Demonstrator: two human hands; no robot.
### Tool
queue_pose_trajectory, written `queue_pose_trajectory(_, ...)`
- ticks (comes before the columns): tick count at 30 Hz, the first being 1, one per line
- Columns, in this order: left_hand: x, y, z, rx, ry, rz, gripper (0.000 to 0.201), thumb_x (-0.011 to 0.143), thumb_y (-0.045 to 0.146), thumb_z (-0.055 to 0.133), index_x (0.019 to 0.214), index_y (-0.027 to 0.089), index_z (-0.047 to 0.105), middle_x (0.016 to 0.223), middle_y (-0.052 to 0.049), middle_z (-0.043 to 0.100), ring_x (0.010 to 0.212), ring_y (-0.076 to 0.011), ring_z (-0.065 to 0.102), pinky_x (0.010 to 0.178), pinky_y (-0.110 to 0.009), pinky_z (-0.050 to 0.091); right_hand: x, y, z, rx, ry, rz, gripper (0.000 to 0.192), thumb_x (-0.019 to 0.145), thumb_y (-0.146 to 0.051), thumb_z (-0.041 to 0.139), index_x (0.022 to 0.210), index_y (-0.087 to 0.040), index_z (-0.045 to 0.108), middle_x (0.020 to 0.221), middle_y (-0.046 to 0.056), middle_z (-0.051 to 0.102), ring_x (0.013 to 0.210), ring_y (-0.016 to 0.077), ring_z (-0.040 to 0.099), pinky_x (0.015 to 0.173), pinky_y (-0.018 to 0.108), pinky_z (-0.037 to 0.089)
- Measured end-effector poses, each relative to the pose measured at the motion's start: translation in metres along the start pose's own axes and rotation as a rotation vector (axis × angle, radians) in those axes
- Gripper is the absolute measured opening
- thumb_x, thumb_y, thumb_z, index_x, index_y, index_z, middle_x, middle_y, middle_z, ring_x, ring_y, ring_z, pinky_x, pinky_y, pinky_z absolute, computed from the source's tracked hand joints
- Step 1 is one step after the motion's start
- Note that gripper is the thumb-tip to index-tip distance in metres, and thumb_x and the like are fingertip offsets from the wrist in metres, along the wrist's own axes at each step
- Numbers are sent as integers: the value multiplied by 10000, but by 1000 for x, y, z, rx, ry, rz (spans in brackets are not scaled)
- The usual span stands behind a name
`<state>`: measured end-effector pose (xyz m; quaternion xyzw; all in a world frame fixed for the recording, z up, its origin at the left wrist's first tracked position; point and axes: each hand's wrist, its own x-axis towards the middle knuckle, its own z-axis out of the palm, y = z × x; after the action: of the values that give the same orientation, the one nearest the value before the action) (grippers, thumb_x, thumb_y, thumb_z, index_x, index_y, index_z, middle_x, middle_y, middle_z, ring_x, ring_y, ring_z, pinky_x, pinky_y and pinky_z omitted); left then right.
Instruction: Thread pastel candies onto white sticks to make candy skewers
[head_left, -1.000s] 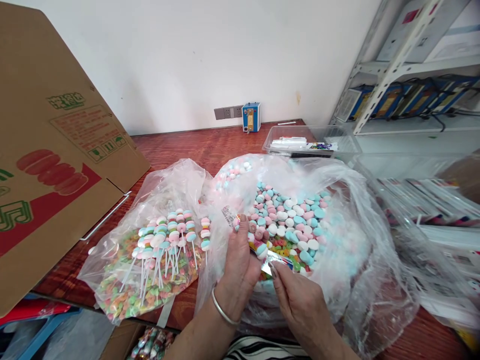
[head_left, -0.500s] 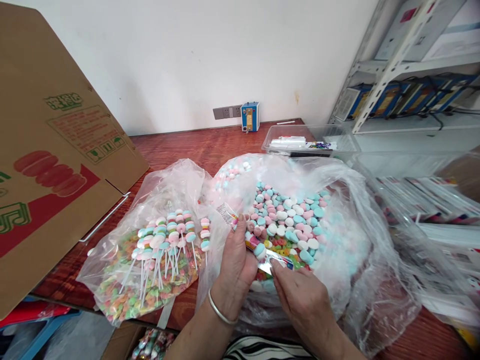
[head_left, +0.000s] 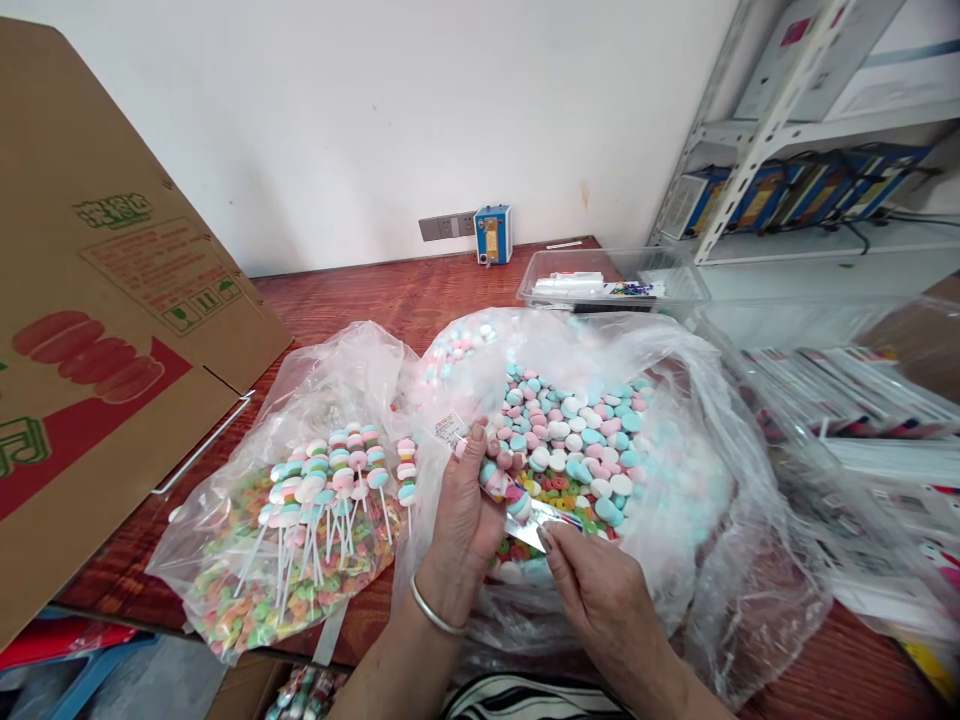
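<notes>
My left hand [head_left: 471, 505] is closed round a candy skewer [head_left: 516, 500], a row of pastel candies partly covered by a shiny printed wrapper. The wrapper's silver end [head_left: 536, 522] is pinched between the thumb and fingers of my right hand [head_left: 604, 590]. Beyond my left thumb a clear, printed end of the wrapper [head_left: 450, 428] sticks out. Both hands are over a large open plastic bag of pink, blue and white candies [head_left: 577, 425]. Gummy rings [head_left: 556, 488] lie among them, just past my hands.
Several finished candy skewers [head_left: 322, 480] on white sticks lie on a bag of gummy rings [head_left: 262, 600] at left. A cardboard box [head_left: 112, 280] stands at far left. Behind are a clear plastic tray [head_left: 611, 275] and a blue device [head_left: 493, 235]. Flat printed packaging [head_left: 847, 390] fills the right side.
The view has shifted slightly. Both hands keep their grip on the wrapped skewer, whose candies and wrapper now show at a slightly different angle between them.
</notes>
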<state>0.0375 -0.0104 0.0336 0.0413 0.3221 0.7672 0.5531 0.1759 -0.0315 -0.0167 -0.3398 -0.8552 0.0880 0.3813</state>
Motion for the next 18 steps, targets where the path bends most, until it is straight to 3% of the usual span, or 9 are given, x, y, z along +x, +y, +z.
queue_pose_trajectory(3, -8, -15, 2, 52, -43, -25, 250, 782, 336, 760, 764, 148, 595, 548, 73, 467, 464, -47, 447, 573, -195, 474, 4, -2, 5, -31, 33, 1, 295, 1015, -214, 356, 857, -170, 601, 598, 24, 613, 508, 161, 567, 506, 271, 372)
queue_pose_trajectory(6, -15, -26, 0, 56, -51, -67, 284, 787, 389, 748, 818, 137, 619, 635, 31, 549, 557, -74, 540, 619, -208, 493, 7, -1, 8, 0, 28, 37, 286, 1019, -225, 351, 853, -176, 578, 630, 29, 616, 550, 165, 588, 524, 266, 384)
queue_pose_trajectory(10, -8, -14, -4, -39, -50, -50, 293, 788, 340, 755, 983, 154, 640, 772, 9, 604, 704, -104, 619, 747, -254, 538, 5, 2, 3, 158, -85, 174, 286, 1020, -262, 369, 772, -212, 502, 605, -17, 550, 516, 135, 538, 506, 241, 373)
queue_pose_trajectory(13, 2, 0, -6, -26, 11, -13, 236, 797, 290, 749, 955, 157, 637, 729, 30, 574, 620, -85, 595, 717, -263, 558, 4, 1, -1, 281, -174, 244, 286, 1025, -293, 364, 774, -224, 482, 642, -22, 549, 546, 131, 529, 523, 231, 392)
queue_pose_trajectory(18, 10, 4, -9, -86, 163, -92, 219, 829, 329, 715, 825, 152, 587, 665, 38, 535, 515, -71, 547, 593, -234, 558, 0, -2, 0, 333, -235, 257, 307, 1030, -320, 336, 785, -226, 496, 657, -18, 546, 572, 140, 536, 540, 237, 403)
